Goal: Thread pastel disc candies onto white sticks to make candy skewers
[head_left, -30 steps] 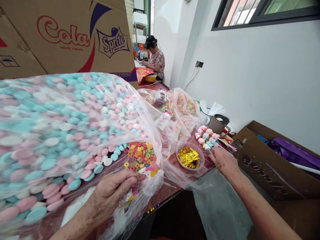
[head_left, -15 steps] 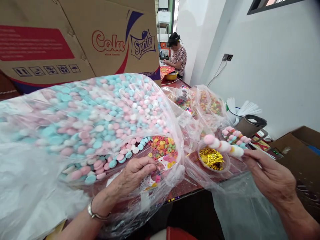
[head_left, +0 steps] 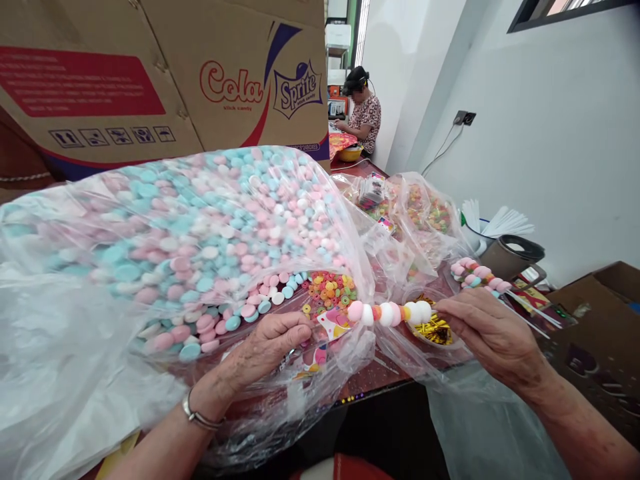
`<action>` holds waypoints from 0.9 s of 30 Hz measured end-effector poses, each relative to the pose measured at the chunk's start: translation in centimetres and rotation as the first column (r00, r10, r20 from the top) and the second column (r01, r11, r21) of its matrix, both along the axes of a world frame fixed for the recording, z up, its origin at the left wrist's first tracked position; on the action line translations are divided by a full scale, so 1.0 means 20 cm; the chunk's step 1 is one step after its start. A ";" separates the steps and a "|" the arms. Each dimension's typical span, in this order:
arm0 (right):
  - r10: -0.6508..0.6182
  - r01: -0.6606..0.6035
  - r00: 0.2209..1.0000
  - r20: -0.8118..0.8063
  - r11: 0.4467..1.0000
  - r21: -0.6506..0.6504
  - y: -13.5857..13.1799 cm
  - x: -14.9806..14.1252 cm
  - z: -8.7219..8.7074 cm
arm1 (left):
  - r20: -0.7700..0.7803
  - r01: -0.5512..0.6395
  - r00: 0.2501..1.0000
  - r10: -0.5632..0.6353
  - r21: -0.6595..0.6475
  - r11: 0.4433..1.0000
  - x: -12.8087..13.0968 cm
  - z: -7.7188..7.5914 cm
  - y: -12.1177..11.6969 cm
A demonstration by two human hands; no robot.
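Observation:
My right hand (head_left: 493, 337) is closed on a candy skewer (head_left: 389, 313) of pink and white sweets, holding it level with its tip pointing left toward the small coloured ring candies (head_left: 330, 291). My left hand (head_left: 267, 347) rests on the open mouth of the big clear bag (head_left: 165, 240) of pink, blue and white disc candies, its fingers pinched over small printed wrappers (head_left: 320, 333); what they hold I cannot make out. Under the skewer sits a clear bowl of gold twist ties (head_left: 436, 329).
A cardboard Cola/Sprite box (head_left: 165, 73) stands behind the bag. More finished skewers (head_left: 479, 275), a grey cup (head_left: 513, 255), white sticks (head_left: 495, 221) and further candy bags (head_left: 415, 210) lie right. A brown carton (head_left: 595, 333) is at far right. Another person (head_left: 364, 113) sits at the back.
My right hand lifted a candy skewer from the pile by the cup and carried it left, over the gold ties toward the ring candies. My left hand stayed on the bag mouth.

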State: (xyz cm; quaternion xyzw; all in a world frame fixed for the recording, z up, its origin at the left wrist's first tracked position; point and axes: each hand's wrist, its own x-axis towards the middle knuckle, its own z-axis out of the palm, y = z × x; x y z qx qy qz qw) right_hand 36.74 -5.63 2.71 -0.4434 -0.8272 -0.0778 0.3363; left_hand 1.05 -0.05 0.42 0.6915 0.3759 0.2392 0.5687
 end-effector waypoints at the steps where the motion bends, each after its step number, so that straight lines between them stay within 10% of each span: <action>1: 0.015 -0.015 1.000 0.021 1.000 0.008 0.01 0.00 0.00 | -0.016 0.008 1.000 -0.008 0.005 1.000 0.00 0.00 0.00; 18: 0.097 -0.105 0.980 0.176 0.994 0.039 0.05 0.05 0.04 | -0.185 0.127 0.973 -0.138 -0.071 0.989 -0.03 0.02 0.06; 22: 0.102 -0.111 0.978 0.184 0.993 0.041 0.06 0.07 0.04 | -0.013 0.131 0.991 -0.135 -0.172 0.976 -0.05 0.00 0.06; 27: 0.128 -0.136 0.974 0.185 0.990 0.031 0.06 0.05 0.05 | 0.404 -0.014 0.891 0.207 -0.431 0.902 0.00 0.00 0.00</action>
